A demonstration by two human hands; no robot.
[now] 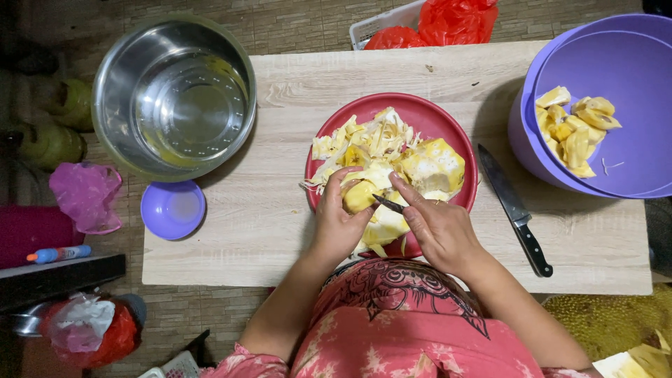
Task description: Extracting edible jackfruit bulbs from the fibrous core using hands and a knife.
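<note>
From the head view, looking straight down, much is cut off: the purple tub (532, 105) runs off the right edge, the red bags (448, 21) and white basket (374, 24) are clipped at the top, and the clutter along the left floor sits in shadow, too dim to name with any certainty. The blade of the small knife (387, 204) is mostly hidden behind fingers, so only a dark sliver shows. The left hand (338, 222) is curled closed around a yellow fruit pod (360, 196), thumb and fingers cupping it just over the near rim of the red plate (458, 136). The right hand (437, 227) is narrowed to a pinch on the small knife, its tip touching the pod. The plate is heaped with pale stringy scraps (374, 140) and a larger fruit chunk (435, 164). A big black-handled knife (514, 210) lies on the pale wooden table (280, 238) between plate and tub; peeled yellow pieces (574, 129) lie inside the tub. A steel bowl (175, 94) overhangs the table's left corner, a small purple bowl (173, 208) just beside it, above a brick-patterned floor
</note>
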